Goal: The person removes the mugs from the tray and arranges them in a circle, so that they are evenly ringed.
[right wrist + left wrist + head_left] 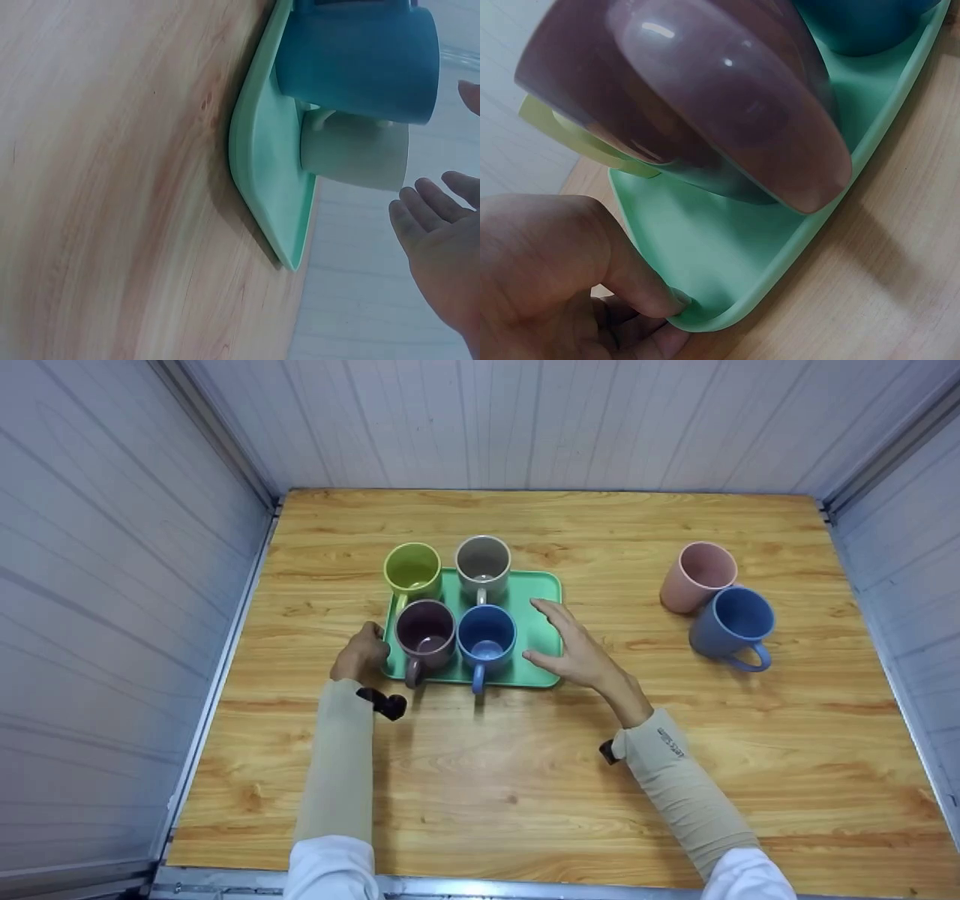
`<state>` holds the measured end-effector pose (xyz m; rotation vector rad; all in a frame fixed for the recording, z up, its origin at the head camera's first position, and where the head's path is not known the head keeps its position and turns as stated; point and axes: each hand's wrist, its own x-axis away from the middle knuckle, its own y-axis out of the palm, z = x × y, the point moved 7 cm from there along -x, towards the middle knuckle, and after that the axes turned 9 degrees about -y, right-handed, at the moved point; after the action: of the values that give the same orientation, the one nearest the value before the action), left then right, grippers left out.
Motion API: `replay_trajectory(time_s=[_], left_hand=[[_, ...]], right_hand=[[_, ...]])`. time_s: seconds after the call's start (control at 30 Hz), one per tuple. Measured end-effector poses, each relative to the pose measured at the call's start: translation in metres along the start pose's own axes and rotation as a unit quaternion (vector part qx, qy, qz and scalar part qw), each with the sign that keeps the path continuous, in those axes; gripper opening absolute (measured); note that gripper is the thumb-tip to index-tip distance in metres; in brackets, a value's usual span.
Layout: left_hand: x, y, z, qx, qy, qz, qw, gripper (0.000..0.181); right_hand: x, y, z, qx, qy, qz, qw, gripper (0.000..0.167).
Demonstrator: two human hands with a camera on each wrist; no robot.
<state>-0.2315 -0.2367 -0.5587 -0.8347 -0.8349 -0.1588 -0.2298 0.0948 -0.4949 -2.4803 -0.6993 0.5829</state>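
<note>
A green tray (538, 622) carries a yellow-green mug (413, 568), a grey mug (483, 564), a dark purple mug (425, 634) and a blue mug (487, 637). At the tray's near left corner my left hand (362, 651) pinches the rim, the thumb on top and fingers below, as the left wrist view shows. Over the tray's right end hovers my right hand (574, 651), thumb and fingers spread, holding nothing. In the right wrist view that hand (446, 240) is apart from the blue mug (360, 64) and the grey mug (356, 150).
To the right on the wooden table (510, 780) stand a pink mug (686, 585) and a second blue mug (716, 634), close together. White panel walls (480, 427) enclose the table at the back and both sides.
</note>
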Motion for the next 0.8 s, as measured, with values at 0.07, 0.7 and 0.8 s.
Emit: replay_trajectory(time_s=[0.07,0.7,0.8], left_hand=[[0.0,0.0,0.0,0.0,0.0,0.0,1.0,0.038],[-0.001,0.0,0.001,0.012,0.01,-0.008,0.9998,0.044],[-0.001,0.0,0.001,0.013,0.01,-0.009,0.9998,0.044]], right_hand=[[-0.001,0.003,0.0,0.002,0.002,-0.003,1.0,0.077],[-0.012,0.032,-0.002,-0.009,0.028,-0.023,0.9993,0.089],[-0.015,0.036,-0.004,-0.009,0.024,-0.02,0.9995,0.09]])
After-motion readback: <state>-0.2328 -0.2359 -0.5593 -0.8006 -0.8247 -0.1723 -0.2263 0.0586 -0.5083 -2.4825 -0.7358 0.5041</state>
